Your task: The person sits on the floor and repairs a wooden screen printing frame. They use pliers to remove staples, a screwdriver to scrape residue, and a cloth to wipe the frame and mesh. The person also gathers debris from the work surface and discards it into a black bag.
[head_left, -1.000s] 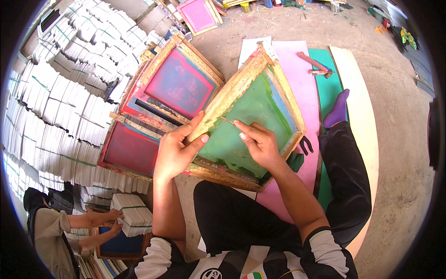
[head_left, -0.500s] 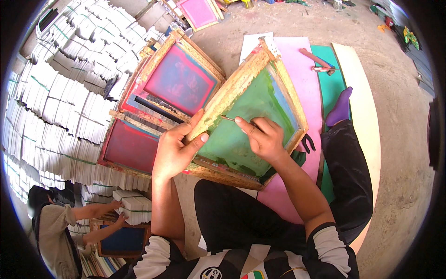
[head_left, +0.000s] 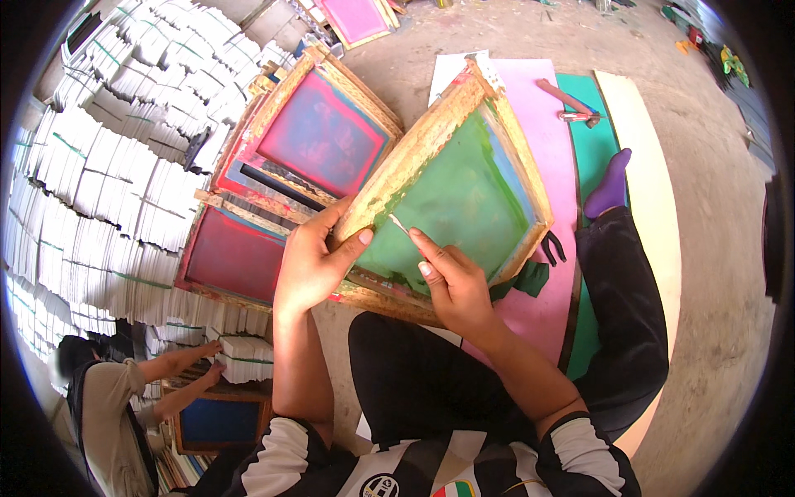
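A wooden screen-printing frame (head_left: 426,149) with green mesh (head_left: 464,199) is tilted up above my lap. My left hand (head_left: 310,253) grips its left rail, thumb over the front and fingers behind. In my right hand (head_left: 455,286) is a thin, pale metal tool (head_left: 399,224), pinched under the index finger and thumb. Its tip rests at or just above the mesh beside the left rail; contact is hard to tell. The tool's handle end is hidden in my palm. Green paint streaks mark the mesh edges and the rail.
Other framed screens (head_left: 327,137) lean at the left before stacked white paper (head_left: 99,174). A hammer (head_left: 570,98) and black-handled pliers (head_left: 553,247) lie on coloured sheets (head_left: 530,108) at the right, near my purple-socked foot (head_left: 609,184). Lower left, another person (head_left: 112,406) handles a white bundle (head_left: 247,359).
My right hand has moved down and slightly left, and the tool now points more steeply up and left. My left hand keeps its hold. The other person has shifted slightly right.
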A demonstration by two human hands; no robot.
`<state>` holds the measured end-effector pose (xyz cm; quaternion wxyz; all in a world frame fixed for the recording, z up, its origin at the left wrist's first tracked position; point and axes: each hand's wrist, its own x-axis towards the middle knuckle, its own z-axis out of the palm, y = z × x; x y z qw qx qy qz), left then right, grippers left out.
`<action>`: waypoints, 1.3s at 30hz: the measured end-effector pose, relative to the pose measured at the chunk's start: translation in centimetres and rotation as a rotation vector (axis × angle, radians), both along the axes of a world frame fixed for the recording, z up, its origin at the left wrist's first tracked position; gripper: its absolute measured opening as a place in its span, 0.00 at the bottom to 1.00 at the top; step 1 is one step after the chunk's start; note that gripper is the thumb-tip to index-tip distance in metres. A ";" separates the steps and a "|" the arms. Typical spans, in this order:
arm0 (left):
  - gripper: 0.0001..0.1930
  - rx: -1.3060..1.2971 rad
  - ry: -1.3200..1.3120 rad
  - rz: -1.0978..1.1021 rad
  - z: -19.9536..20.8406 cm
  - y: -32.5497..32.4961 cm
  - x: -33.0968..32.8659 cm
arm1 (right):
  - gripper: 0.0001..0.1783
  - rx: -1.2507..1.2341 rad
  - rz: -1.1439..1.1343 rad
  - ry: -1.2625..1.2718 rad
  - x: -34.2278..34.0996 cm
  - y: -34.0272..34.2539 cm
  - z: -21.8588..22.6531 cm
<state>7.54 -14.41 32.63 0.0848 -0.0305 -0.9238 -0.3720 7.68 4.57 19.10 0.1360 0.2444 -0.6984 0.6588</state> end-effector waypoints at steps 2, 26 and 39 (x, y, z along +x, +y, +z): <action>0.23 0.043 -0.069 0.013 0.3 0.2 0.3 | 0.24 0.016 -0.011 -0.019 0.5 -0.1 0.3; 0.17 0.045 -0.185 -0.021 1.5 1.1 0.9 | 0.26 0.034 0.013 -0.136 1.8 1.1 2.3; 0.18 0.089 -0.188 -0.034 1.1 0.8 0.8 | 0.27 0.046 -0.011 -0.118 1.8 0.9 2.3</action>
